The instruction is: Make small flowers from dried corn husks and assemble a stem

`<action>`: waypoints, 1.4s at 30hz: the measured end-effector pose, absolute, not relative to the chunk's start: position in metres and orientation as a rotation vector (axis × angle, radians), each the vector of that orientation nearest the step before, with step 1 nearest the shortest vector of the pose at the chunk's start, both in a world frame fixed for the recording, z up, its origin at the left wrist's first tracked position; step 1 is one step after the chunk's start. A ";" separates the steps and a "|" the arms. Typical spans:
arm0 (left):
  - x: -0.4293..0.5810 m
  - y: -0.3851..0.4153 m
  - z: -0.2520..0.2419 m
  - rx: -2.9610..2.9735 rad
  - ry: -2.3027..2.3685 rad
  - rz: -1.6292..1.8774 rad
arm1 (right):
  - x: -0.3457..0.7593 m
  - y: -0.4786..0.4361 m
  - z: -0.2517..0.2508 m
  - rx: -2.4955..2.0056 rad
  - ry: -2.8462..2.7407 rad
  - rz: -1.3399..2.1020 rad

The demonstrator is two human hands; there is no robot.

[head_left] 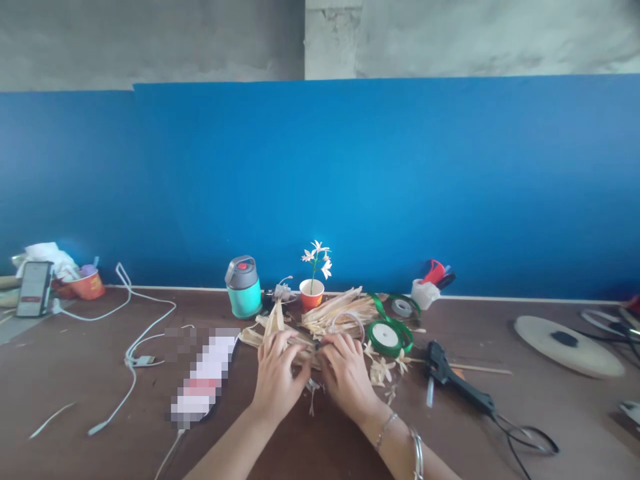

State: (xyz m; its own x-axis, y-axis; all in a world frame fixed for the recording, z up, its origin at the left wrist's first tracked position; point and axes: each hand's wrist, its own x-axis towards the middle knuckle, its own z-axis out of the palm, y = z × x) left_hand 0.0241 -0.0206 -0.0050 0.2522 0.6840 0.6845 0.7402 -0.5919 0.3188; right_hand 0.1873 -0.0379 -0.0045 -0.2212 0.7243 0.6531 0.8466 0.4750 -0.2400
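Note:
Both my hands rest close together on a pile of dried straw strips (336, 312) in the middle of the brown table (75, 360). My left hand (276, 372) has its fingers curled down onto the strips. Beside it, my right hand (345, 372) also has bent fingers, pinching strips at the spot where the two hands meet. What exactly each pinches is hard to make out. A small white straw flower (384, 368) lies just right of my right hand. Bracelets circle my right wrist.
A green ribbon spool (386, 336) and a black glue gun (453, 380) with its cord lie to the right. An orange cup with a white flower stem (312, 293), a teal jar (244, 287), white cables (131, 347), a phone (33, 288) and a round disc (569, 345) stand around.

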 end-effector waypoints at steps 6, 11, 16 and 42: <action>0.025 -0.022 -0.005 -2.470 -1.356 -1.326 | 0.183 -0.040 -0.002 -1.323 -2.001 -0.207; 0.027 -0.024 -0.004 -2.466 -1.337 -1.351 | 0.178 -0.039 -0.004 -1.274 -1.967 -0.161; 0.028 -0.026 -0.004 -2.451 -1.317 -1.301 | 0.171 -0.038 -0.009 -1.280 -1.839 -0.101; 0.027 -0.022 -0.004 -2.468 -1.270 -1.329 | 0.185 -0.035 -0.007 -1.259 -1.879 -0.130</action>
